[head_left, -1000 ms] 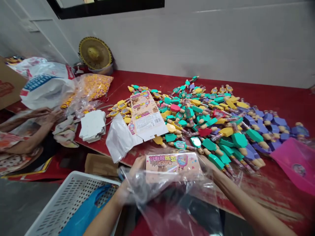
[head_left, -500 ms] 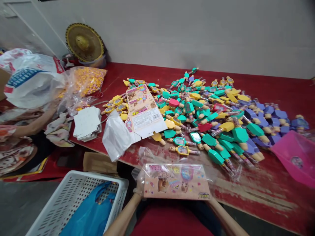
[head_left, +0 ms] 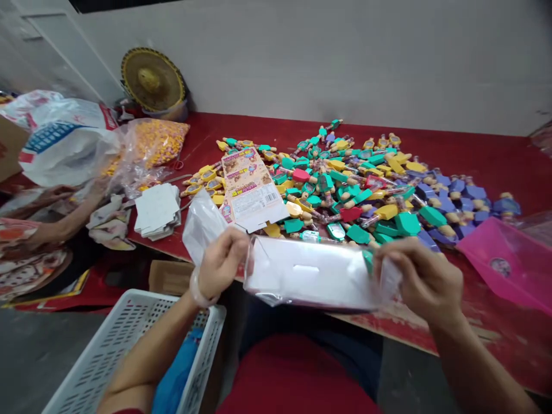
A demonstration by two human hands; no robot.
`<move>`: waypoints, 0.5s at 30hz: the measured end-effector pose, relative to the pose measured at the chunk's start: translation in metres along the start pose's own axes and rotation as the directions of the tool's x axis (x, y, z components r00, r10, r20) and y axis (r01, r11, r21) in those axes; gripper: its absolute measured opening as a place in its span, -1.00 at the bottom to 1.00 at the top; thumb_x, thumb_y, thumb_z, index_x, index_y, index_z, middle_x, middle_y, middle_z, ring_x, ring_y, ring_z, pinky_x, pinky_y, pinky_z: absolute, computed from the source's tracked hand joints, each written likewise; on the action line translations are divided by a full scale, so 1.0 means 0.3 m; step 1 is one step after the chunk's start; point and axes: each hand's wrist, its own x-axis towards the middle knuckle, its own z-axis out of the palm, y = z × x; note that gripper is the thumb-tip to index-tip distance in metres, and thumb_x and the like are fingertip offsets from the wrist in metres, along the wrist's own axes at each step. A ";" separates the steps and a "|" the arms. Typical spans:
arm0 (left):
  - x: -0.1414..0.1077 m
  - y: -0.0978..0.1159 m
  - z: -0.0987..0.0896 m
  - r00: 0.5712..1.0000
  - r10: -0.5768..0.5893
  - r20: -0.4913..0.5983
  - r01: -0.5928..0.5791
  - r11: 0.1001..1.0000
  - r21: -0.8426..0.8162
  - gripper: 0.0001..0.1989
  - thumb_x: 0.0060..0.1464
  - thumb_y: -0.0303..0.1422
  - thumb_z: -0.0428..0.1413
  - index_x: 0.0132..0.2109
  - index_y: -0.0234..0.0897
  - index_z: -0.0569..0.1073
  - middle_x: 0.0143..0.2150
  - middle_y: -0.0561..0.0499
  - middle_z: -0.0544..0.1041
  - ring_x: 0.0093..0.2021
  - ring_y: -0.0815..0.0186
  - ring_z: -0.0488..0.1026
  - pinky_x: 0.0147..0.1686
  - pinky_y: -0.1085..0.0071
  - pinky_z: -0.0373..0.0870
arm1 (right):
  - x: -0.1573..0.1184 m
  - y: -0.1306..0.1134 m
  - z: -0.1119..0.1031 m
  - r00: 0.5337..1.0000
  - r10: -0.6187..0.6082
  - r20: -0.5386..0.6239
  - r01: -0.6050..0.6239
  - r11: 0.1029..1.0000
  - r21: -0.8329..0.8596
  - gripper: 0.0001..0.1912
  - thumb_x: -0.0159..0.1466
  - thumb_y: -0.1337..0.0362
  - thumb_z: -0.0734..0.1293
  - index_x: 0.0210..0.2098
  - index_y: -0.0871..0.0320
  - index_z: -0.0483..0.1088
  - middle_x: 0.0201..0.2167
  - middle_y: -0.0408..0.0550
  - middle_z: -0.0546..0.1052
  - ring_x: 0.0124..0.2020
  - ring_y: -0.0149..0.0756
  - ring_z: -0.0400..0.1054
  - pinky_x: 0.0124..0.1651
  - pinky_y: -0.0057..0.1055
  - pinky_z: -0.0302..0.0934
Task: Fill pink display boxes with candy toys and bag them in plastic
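A box in a clear plastic bag (head_left: 310, 273) hangs between my hands over the table's front edge, its white side facing me. My left hand (head_left: 224, 261) is closed on the bag at the box's left end. At the right end my right hand (head_left: 420, 276) pinches the bag's loose plastic. Just behind lies a flattened printed carton (head_left: 252, 192), with a white plastic bag (head_left: 204, 221) beside it. A large pile of toys with green (head_left: 407, 224), yellow, red and purple (head_left: 455, 201) parts spreads over the red table (head_left: 276, 127).
A pink bag (head_left: 509, 261) lies at the right. Left are a stack of white cards (head_left: 157, 210), a bag of orange pieces (head_left: 159, 141) and a straw hat (head_left: 153, 79). A white basket (head_left: 103, 339) stands below. Another person's arm (head_left: 71, 221) reaches in at far left.
The bagged box has been lifted and turned, so its white side replaces the printed one. Both my hands have risen and now grip the plastic at its ends.
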 end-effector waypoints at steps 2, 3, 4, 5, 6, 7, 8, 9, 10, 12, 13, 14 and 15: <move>-0.033 0.014 -0.024 0.992 0.098 0.086 -0.112 0.977 0.181 -0.74 0.30 -0.18 0.11 -0.31 -0.22 0.47 -0.54 0.09 0.48 -0.57 0.42 0.37 -0.48 0.49 0.31 | -0.054 -0.012 -0.036 0.990 -0.022 0.140 0.044 0.987 -0.156 -0.71 0.43 0.08 0.24 -0.34 0.07 0.43 -0.58 -0.15 0.46 -0.59 -0.36 0.32 -0.46 -0.42 0.19; -0.043 0.010 -0.031 0.989 0.122 0.089 -0.140 0.960 0.243 -0.76 0.30 -0.21 0.11 -0.31 -0.22 0.49 -0.52 0.08 0.49 -0.55 0.42 0.38 -0.47 0.49 0.31 | -0.071 -0.008 -0.046 0.987 -0.004 0.162 0.036 0.980 -0.196 -0.68 0.43 0.05 0.23 -0.34 0.07 0.43 -0.60 -0.16 0.45 -0.61 -0.36 0.31 -0.47 -0.42 0.18; -0.048 0.001 -0.035 0.988 0.133 0.077 -0.149 0.950 0.275 -0.76 0.31 -0.22 0.09 -0.31 -0.22 0.50 -0.50 0.07 0.50 -0.53 0.41 0.39 -0.45 0.49 0.33 | -0.081 0.000 -0.054 0.988 0.027 0.155 0.008 0.975 -0.222 -0.65 0.43 0.01 0.21 -0.35 0.07 0.42 -0.62 -0.16 0.44 -0.61 -0.36 0.31 -0.48 -0.42 0.19; -0.048 -0.010 -0.036 0.990 0.131 0.057 -0.142 0.949 0.283 -0.75 0.32 -0.23 0.07 -0.30 -0.22 0.50 -0.48 0.06 0.51 -0.51 0.40 0.42 -0.43 0.49 0.35 | -0.082 0.010 -0.061 0.990 0.059 0.131 -0.026 0.970 -0.242 -0.62 0.44 -0.02 0.19 -0.36 0.07 0.41 -0.62 -0.15 0.45 -0.60 -0.35 0.33 -0.48 -0.42 0.20; -0.044 -0.021 -0.037 0.992 0.119 0.038 -0.125 0.952 0.279 -0.74 0.33 -0.23 0.05 -0.30 -0.23 0.50 -0.46 0.05 0.52 -0.48 0.39 0.44 -0.41 0.48 0.37 | -0.077 0.020 -0.070 0.990 0.089 0.108 -0.059 0.965 -0.254 -0.61 0.44 -0.03 0.19 -0.37 0.07 0.41 -0.60 -0.13 0.47 -0.58 -0.34 0.35 -0.46 -0.42 0.22; -0.038 -0.029 -0.039 0.994 0.101 0.032 -0.106 0.956 0.272 -0.74 0.33 -0.23 0.05 -0.29 -0.23 0.50 -0.43 0.02 0.54 -0.45 0.36 0.47 -0.37 0.46 0.39 | -0.068 0.030 -0.081 0.989 0.108 0.101 -0.079 0.962 -0.261 -0.61 0.44 -0.04 0.19 -0.37 0.06 0.41 -0.57 -0.11 0.50 -0.55 -0.33 0.38 -0.44 -0.42 0.24; -0.032 -0.034 -0.043 0.996 0.082 0.046 -0.092 0.960 0.264 -0.75 0.32 -0.23 0.07 -0.29 -0.24 0.51 -0.41 0.00 0.57 -0.41 0.33 0.50 -0.33 0.43 0.42 | -0.057 0.037 -0.095 0.987 0.117 0.112 -0.083 0.960 -0.269 -0.61 0.43 -0.04 0.20 -0.36 0.06 0.42 -0.53 -0.09 0.52 -0.52 -0.32 0.41 -0.42 -0.42 0.26; -0.026 -0.035 -0.052 0.995 0.072 0.062 -0.085 0.966 0.245 -0.75 0.31 -0.23 0.08 -0.29 -0.25 0.51 -0.39 -0.02 0.58 -0.38 0.31 0.52 -0.29 0.41 0.44 | -0.046 0.043 -0.110 0.984 0.116 0.132 -0.075 0.957 -0.280 -0.62 0.43 -0.04 0.21 -0.36 0.06 0.43 -0.51 -0.08 0.53 -0.50 -0.31 0.43 -0.40 -0.41 0.27; -0.023 -0.032 -0.067 0.995 0.074 0.072 -0.088 0.975 0.205 -0.76 0.32 -0.24 0.08 -0.27 -0.25 0.52 -0.39 -0.02 0.59 -0.36 0.30 0.54 -0.24 0.38 0.46 | -0.036 0.047 -0.127 0.982 0.113 0.150 -0.065 0.954 -0.293 -0.62 0.42 -0.06 0.22 -0.34 0.05 0.44 -0.50 -0.08 0.54 -0.49 -0.30 0.44 -0.39 -0.41 0.28; -0.022 -0.020 -0.111 0.992 0.105 0.072 -0.110 0.992 0.067 -0.79 0.33 -0.23 0.07 -0.15 -0.24 0.52 -0.35 -0.02 0.60 -0.28 0.27 0.57 -0.10 0.31 0.48 | -0.017 0.045 -0.153 0.982 0.102 0.157 -0.047 0.945 -0.324 -0.61 0.39 -0.13 0.24 -0.27 0.03 0.47 -0.46 -0.06 0.55 -0.47 -0.28 0.44 -0.38 -0.40 0.30; -0.024 -0.014 -0.138 0.990 0.118 0.081 -0.119 0.993 -0.001 -0.77 0.32 -0.19 0.09 -0.04 -0.22 0.51 -0.28 -0.04 0.62 -0.20 0.24 0.59 -0.01 0.26 0.48 | -0.006 0.037 -0.159 0.985 0.096 0.142 -0.042 0.938 -0.344 -0.61 0.37 -0.15 0.26 -0.23 0.02 0.48 -0.43 -0.05 0.56 -0.46 -0.27 0.44 -0.39 -0.40 0.30; -0.027 -0.009 -0.165 0.987 0.119 0.108 -0.115 0.992 -0.044 -0.66 0.27 -0.15 0.15 0.09 -0.20 0.47 -0.16 -0.09 0.63 -0.07 0.19 0.58 0.07 0.20 0.45 | 0.007 0.023 -0.157 0.990 0.078 0.115 -0.032 0.933 -0.358 -0.60 0.35 -0.17 0.28 -0.20 0.00 0.49 -0.40 -0.04 0.57 -0.44 -0.26 0.44 -0.39 -0.40 0.29; -0.030 -0.006 -0.189 0.983 0.100 0.154 -0.094 0.994 -0.048 -0.50 0.19 -0.11 0.22 0.21 -0.17 0.41 0.00 -0.14 0.60 0.07 0.13 0.54 0.15 0.16 0.40 | 0.025 0.002 -0.145 0.995 0.050 0.085 -0.016 0.932 -0.363 -0.61 0.33 -0.17 0.29 -0.20 -0.01 0.50 -0.38 -0.03 0.57 -0.42 -0.25 0.44 -0.39 -0.40 0.29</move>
